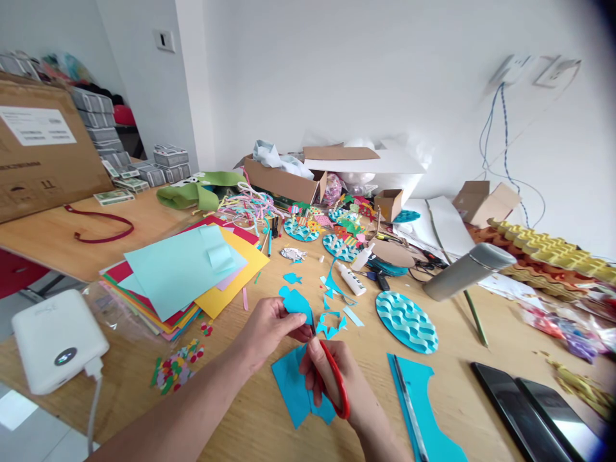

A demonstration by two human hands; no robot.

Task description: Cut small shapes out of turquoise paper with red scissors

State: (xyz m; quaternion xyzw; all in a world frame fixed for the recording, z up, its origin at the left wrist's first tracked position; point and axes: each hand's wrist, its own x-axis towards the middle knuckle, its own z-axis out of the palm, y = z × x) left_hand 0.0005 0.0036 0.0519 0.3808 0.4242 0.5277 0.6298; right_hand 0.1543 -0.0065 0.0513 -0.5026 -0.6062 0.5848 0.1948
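Observation:
My left hand [267, 330] pinches a small blue paper piece [295, 301] between thumb and fingers. In my right hand [332, 375] are red-handled scissors [341, 391], with their blades at the right edge of that piece. Beneath my right hand lies a folded blue sheet [292, 385]. Beyond the hands are a small blue fish-shaped cutout [292, 278] and blue paper scraps [331, 325]. A larger blue sheet [418, 398] with a pen [408, 401] on it lies to the right.
Coloured paper sheets [178, 269] and a white power bank [60, 340] are at left. Right of the hands are a wavy blue disc [407, 322], a glue bottle [351, 279], a grey tumbler [466, 273] and black phones [510, 404]. Boxes and craft pieces line the back.

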